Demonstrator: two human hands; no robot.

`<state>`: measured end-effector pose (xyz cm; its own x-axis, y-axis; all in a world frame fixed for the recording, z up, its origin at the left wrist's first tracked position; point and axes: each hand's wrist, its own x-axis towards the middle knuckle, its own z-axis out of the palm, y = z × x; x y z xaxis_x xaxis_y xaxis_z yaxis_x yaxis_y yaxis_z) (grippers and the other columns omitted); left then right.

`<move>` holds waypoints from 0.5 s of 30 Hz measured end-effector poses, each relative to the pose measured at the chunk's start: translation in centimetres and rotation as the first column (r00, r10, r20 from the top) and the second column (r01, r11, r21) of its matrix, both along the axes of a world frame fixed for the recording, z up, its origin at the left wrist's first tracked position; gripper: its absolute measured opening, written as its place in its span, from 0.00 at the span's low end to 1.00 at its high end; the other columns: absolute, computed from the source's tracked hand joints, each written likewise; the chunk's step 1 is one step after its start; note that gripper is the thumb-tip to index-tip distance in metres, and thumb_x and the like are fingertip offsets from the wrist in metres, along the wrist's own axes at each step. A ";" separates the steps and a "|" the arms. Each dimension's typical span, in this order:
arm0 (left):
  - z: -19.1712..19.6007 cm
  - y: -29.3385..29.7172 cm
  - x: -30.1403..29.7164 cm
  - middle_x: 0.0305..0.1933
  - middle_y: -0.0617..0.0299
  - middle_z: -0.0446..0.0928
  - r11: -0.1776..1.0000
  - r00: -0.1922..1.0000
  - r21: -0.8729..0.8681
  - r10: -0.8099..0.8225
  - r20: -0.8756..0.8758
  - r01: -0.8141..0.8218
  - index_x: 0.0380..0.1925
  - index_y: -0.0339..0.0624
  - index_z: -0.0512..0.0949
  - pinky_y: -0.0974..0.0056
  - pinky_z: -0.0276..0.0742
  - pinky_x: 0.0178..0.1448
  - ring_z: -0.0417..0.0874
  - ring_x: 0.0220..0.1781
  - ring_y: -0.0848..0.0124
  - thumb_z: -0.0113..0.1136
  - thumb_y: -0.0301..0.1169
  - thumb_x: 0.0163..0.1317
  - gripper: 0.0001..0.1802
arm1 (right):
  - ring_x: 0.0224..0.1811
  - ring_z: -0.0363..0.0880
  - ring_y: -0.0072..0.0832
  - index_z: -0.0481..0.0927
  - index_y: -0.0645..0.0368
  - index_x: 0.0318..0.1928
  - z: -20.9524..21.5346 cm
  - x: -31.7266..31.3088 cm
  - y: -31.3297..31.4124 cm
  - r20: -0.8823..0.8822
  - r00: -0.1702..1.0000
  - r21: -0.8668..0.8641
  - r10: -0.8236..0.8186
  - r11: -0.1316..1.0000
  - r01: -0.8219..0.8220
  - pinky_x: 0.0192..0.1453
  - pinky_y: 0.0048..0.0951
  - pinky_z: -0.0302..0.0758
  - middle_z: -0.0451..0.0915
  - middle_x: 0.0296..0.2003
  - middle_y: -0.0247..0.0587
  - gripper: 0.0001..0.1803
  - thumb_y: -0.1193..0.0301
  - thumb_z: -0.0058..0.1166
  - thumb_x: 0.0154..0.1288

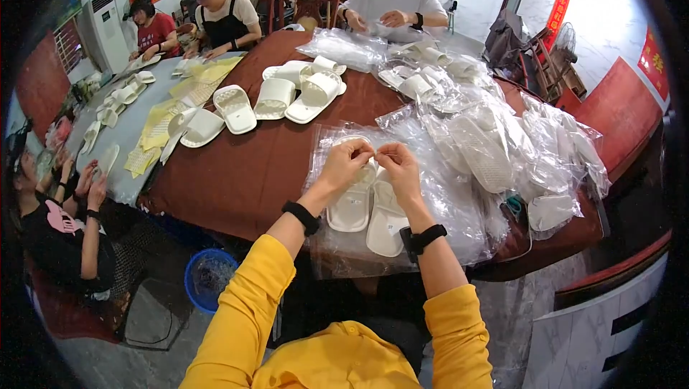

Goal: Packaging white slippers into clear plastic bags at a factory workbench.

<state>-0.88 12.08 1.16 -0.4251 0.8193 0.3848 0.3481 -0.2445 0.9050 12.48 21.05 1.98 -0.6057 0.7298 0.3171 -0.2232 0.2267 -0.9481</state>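
My left hand (pixel 347 161) and my right hand (pixel 397 164) are close together over the brown table (pixel 247 166), both pinching the top edge of a clear plastic bag (pixel 445 209). Inside that bag lie two white slippers (pixel 367 213), side by side, soles toward me. More flat clear bags are stacked under it. Both wrists carry black bands, and my sleeves are yellow.
Loose white slippers (pixel 276 98) lie in the middle of the table, and a heap of bagged slippers (pixel 495 145) lies at the right. Yellow sheets (pixel 165 120) cover the grey table at left. Other people sit around. A blue basket (pixel 208 278) stands on the floor.
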 end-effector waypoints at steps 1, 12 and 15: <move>0.1 -0.1 -0.1 0.35 0.65 0.81 1.000 1.000 0.008 -0.003 -0.022 0.003 0.36 0.34 0.80 0.71 0.76 0.40 0.78 0.36 0.79 0.58 0.26 0.64 0.06 | 0.39 0.80 0.21 0.79 0.64 0.40 0.1 -0.1 -0.2 0.002 1.000 0.005 -0.010 1.000 0.010 0.45 0.22 0.76 0.82 0.35 0.37 0.06 0.77 0.59 0.63; 0.0 0.7 0.4 0.28 0.55 0.77 0.981 0.950 0.167 0.139 -0.280 -0.094 0.31 0.34 0.77 0.62 0.73 0.37 0.77 0.31 0.66 0.57 0.25 0.60 0.04 | 0.38 0.82 0.23 0.78 0.64 0.37 -0.5 -0.2 1.2 0.076 0.997 0.077 -0.007 0.997 0.001 0.44 0.24 0.76 0.83 0.34 0.37 0.07 0.76 0.61 0.60; 0.2 0.1 0.6 0.27 0.53 0.74 0.975 0.944 0.197 0.159 -0.290 -0.104 0.30 0.34 0.76 0.61 0.71 0.37 0.76 0.31 0.63 0.57 0.25 0.59 0.04 | 0.37 0.83 0.24 0.78 0.64 0.37 0.0 -0.1 0.8 0.131 0.991 0.062 -0.012 0.998 0.004 0.44 0.25 0.77 0.83 0.33 0.38 0.06 0.77 0.60 0.60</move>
<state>-0.29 12.23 1.31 -0.3654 0.6708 0.6453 0.6380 -0.3243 0.6984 12.37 21.84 1.94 -0.6390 0.7167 0.2794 -0.0956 0.2864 -0.9533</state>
